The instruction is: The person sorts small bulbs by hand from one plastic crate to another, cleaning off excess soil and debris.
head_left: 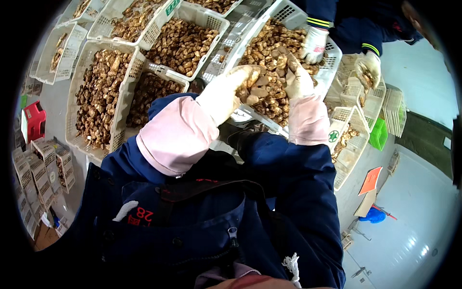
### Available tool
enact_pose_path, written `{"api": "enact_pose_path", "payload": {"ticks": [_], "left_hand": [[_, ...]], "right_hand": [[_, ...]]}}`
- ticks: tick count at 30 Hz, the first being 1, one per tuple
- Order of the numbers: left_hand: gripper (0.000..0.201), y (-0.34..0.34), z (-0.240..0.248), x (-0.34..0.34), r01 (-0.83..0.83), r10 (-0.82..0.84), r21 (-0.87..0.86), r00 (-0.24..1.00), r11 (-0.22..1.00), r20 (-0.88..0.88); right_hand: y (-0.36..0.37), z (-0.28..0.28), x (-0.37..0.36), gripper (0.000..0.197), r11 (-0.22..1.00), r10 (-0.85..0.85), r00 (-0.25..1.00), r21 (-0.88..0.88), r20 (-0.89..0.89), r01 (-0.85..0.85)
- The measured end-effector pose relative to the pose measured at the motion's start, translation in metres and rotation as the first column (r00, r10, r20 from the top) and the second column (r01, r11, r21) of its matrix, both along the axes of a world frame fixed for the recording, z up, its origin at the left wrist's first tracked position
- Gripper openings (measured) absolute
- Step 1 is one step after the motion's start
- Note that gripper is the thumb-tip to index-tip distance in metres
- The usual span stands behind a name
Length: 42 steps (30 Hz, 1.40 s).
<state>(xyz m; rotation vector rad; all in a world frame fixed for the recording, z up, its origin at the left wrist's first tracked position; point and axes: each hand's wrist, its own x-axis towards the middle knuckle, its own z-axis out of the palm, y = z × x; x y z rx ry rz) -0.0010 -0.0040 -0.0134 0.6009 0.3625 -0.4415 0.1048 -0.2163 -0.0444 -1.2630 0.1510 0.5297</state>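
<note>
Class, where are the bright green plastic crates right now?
In the head view, the bright green plastic crates are at the right, just below and left of the stacked white plastic crates.

Left hand (226, 94) holding mushrooms (259, 91), right hand (299, 81), crate (288, 14)

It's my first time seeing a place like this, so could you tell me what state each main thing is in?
Left hand: gloved, curled around brown pieces
Right hand: gloved; grip unclear
Middle crate: well filled
Left crate: well filled
Co-worker's nearer hand: gloved, in the middle crate
Co-worker's other hand: gloved, fingers bent downward
Green crates: stacked
</note>
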Motion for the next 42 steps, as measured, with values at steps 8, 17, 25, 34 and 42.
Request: {"api": "enact_pose_path", "payload": {"ticks": [8,17,25,34,42], "left_hand": [[0.036,-0.002,0.013,0.001,-0.068,0.069,-0.062,0.997,0.996,0.020],[0.037,-0.011,0.014,0.002,-0.054,0.064,-0.159,0.996,0.986,0.057],[0.036,-0.016,0.001,0.007,-0.067,0.071,-0.137,0.997,0.988,0.023],[0.028,-0.019,0.002,0.002,-0.075,0.082,-0.158,0.996,0.985,0.041],[0.032,-0.011,0.013,0.001,-0.116,0.151,-0.249,0.980,0.962,0.129]], "right_hand": [[0.014,0.041,-0.054,0.043,0.993,-0.105,0.980,0.079,0.167,0.093],[0.012,0.045,-0.067,0.039,0.993,-0.080,0.954,-0.064,0.290,0.102],[0.019,0.031,-0.060,0.049,0.990,0.097,0.880,-0.134,0.465,-0.038],[0.028,0.048,-0.066,0.049,0.948,0.229,0.862,-0.303,0.452,-0.093],[0.046,0.075,-0.083,0.045,0.892,0.099,0.768,-0.398,0.633,0.213]]}}
